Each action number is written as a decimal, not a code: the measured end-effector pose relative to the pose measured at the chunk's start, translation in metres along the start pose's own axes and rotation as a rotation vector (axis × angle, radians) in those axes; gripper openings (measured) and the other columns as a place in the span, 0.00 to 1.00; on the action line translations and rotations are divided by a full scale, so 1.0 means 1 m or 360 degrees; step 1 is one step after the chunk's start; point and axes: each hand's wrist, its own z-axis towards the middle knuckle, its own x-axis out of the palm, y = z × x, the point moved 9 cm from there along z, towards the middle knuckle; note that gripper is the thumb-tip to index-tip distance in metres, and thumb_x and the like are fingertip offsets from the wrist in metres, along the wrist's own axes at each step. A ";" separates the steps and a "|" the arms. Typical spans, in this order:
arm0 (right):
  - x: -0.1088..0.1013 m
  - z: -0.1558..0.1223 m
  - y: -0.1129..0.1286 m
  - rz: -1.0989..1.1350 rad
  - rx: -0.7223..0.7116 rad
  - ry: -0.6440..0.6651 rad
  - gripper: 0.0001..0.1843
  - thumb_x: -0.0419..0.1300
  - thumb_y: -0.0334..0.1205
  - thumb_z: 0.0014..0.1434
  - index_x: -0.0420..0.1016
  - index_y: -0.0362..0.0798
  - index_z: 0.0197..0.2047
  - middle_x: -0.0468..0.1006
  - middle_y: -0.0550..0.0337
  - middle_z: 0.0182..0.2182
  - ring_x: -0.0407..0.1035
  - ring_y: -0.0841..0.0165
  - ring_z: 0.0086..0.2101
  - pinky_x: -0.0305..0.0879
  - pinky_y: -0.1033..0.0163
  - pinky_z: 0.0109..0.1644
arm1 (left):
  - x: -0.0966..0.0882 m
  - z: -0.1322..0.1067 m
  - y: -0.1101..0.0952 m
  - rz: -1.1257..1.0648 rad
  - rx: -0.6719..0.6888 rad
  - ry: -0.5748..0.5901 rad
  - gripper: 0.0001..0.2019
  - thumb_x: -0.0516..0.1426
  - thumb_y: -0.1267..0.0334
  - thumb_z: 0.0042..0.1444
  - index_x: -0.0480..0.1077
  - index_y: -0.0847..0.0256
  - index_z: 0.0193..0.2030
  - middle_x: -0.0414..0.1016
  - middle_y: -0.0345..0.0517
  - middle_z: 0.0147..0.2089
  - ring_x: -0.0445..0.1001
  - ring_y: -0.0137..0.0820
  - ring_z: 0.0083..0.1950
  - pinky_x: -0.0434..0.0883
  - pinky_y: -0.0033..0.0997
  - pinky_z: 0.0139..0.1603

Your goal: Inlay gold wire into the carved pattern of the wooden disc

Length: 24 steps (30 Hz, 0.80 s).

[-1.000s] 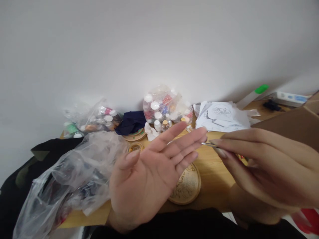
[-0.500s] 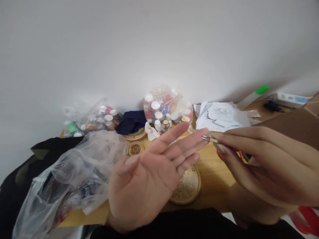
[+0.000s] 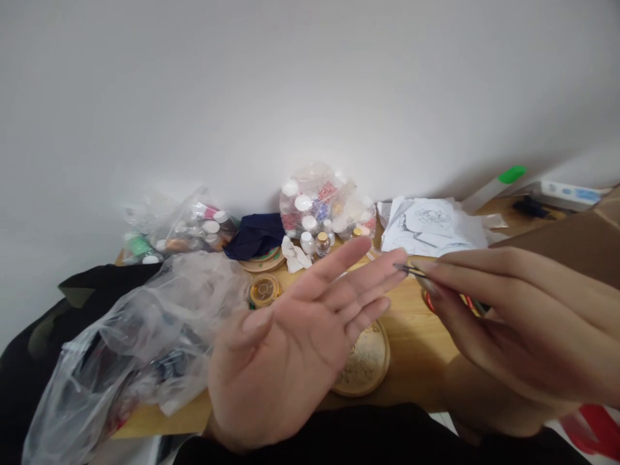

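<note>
My left hand is held palm up over the table, fingers stretched out and nothing in it. At the right, my right hand pinches metal tweezers between thumb and fingers. The tweezers' tips reach the middle fingertip of my left hand; whether anything tiny sits between them I cannot make out. Under my left fingers lies a round wooden disc with a line drawing, partly hidden by that hand. A red-edged object is mostly covered by my right hand.
Clear plastic bags of small bottles stand against the wall, with a cork-topped jar in front. Papers with drawings lie at the back right, beside a cardboard box. A large plastic bag and amber tape roll are at left.
Both hands keep nearly the same pose. The tweezers' prongs look slightly darker and closer together at the left fingertip; the view has shifted only a little.
</note>
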 end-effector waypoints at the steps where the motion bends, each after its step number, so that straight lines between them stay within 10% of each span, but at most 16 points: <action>1: -0.001 0.000 0.001 -0.0001 -0.0024 -0.0004 0.07 0.59 0.30 0.62 0.77 0.50 0.34 0.78 0.59 0.28 0.72 0.68 0.28 0.70 0.61 0.33 | 0.000 0.000 0.000 0.0001 0.0000 0.0002 0.33 0.52 0.52 0.55 0.64 0.64 0.66 0.68 0.51 0.67 0.58 0.42 0.74 0.50 0.41 0.75; 24: 0.001 0.003 0.001 -0.0034 -0.0043 0.0001 0.09 0.58 0.30 0.64 0.76 0.48 0.33 0.76 0.59 0.27 0.70 0.71 0.28 0.67 0.65 0.34 | -0.005 0.000 0.004 -0.0042 -0.0035 0.0008 0.33 0.52 0.51 0.57 0.62 0.65 0.68 0.68 0.52 0.67 0.57 0.43 0.74 0.50 0.42 0.76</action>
